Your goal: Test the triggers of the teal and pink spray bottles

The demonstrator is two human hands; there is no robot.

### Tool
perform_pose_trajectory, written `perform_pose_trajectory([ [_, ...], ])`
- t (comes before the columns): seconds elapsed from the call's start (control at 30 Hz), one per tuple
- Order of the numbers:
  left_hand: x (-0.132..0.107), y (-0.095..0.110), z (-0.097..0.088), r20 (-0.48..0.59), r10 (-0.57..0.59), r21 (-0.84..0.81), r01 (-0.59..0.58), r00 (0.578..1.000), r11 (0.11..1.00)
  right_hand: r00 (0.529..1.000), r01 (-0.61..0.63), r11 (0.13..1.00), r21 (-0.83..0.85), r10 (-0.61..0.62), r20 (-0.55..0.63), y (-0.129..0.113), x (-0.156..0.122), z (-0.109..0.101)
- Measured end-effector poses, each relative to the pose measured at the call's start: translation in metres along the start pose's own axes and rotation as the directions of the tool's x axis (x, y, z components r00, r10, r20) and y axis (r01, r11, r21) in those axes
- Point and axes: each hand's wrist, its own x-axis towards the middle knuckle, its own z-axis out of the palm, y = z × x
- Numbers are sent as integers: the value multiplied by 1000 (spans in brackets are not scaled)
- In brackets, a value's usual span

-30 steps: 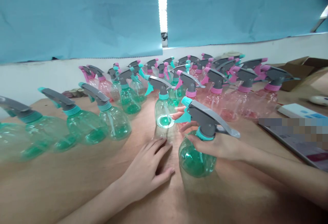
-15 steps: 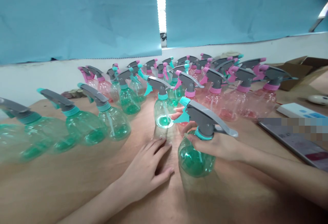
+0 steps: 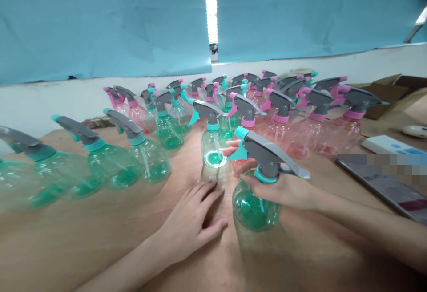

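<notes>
My right hand (image 3: pixel 283 189) is around a clear green spray bottle (image 3: pixel 255 209) just below its turquoise collar, the thumb on the near side. Some of its fingertips show behind the trigger, partly hidden by the grey and turquoise spray head. This bottle stands upright at the table front, its nozzle towards the left. My left hand (image 3: pixel 191 216) lies palm down on the wooden table (image 3: pixel 133 234), fingers slightly spread, holding nothing. Just beyond both hands stands another green spray bottle (image 3: pixel 214 147), with light glinting at its base.
Several green spray bottles (image 3: pixel 150 163) stand in a row at left. Pink spray bottles (image 3: pixel 316 136) and more green ones crowd the back and right. A phone (image 3: pixel 376 185), a white box (image 3: pixel 393 145), a white mouse-like object (image 3: pixel 414 130) and an open cardboard box (image 3: pixel 383 91) lie at right.
The view has shifted very slightly. Both hands and the held spray bottle otherwise look the same as before.
</notes>
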Motion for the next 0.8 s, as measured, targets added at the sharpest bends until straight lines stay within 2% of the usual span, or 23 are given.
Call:
perform_pose_trajectory([
  [0.4,0,1,-2,10,0,-3,0,1000,1000,996,46,996,-76,-52,-75,-4,2,1],
  [0.6,0,3,-4,11,-4,-7,4,1000,1000,1000,3,999,-39,-3,10,-3,0,-2],
  [0.8,1,3,-4,19,-11,-12,11,1000,1000,999,41,999,25,-41,-4,-4,2,-1],
])
